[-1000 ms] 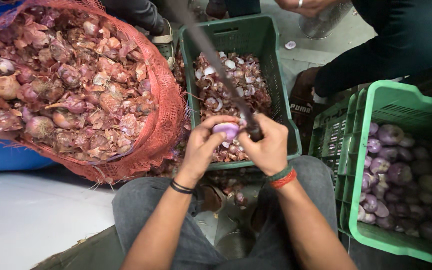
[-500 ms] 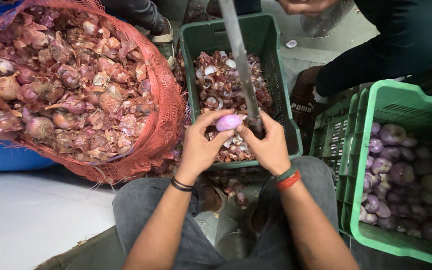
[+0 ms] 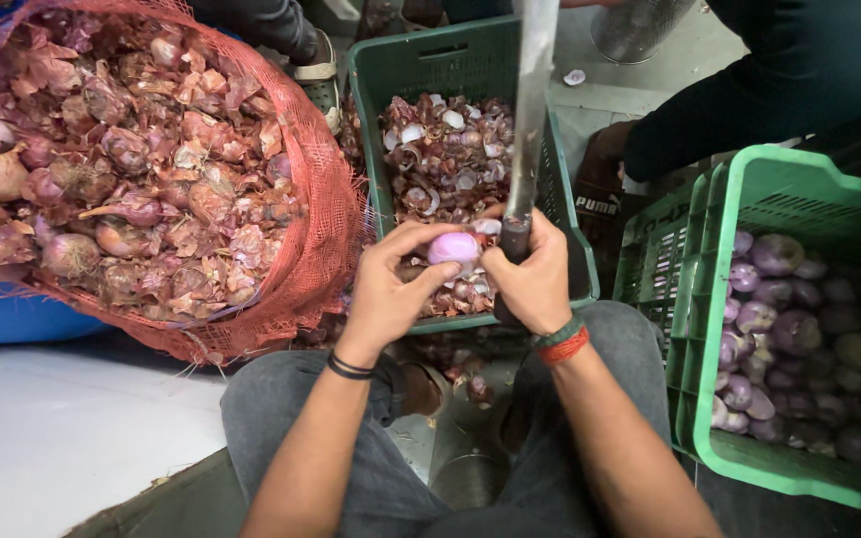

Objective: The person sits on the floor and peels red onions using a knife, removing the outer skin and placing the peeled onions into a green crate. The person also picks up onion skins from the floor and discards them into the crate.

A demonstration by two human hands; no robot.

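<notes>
Red mesh sack [image 3: 151, 179] of unpeeled onions at left, dark green crate [image 3: 381, 149] of skins ahead, long knife [image 3: 530, 120] upright, blade pointing away, right hand [image 3: 535, 279] fisted round its handle, left hand [image 3: 386, 294] fingertips pinching peeled onion [image 3: 453, 247] over crate's near edge

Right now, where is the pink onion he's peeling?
In the head view, the peeled onion sits mid-frame between the left hand and right hand, above the green crate of skins.

One head cam only, looking steeply down and fwd from close above the lap; left hand [image 3: 388, 295] and right hand [image 3: 533, 282] sit mid-frame (no 2nd view to overlap).
</notes>
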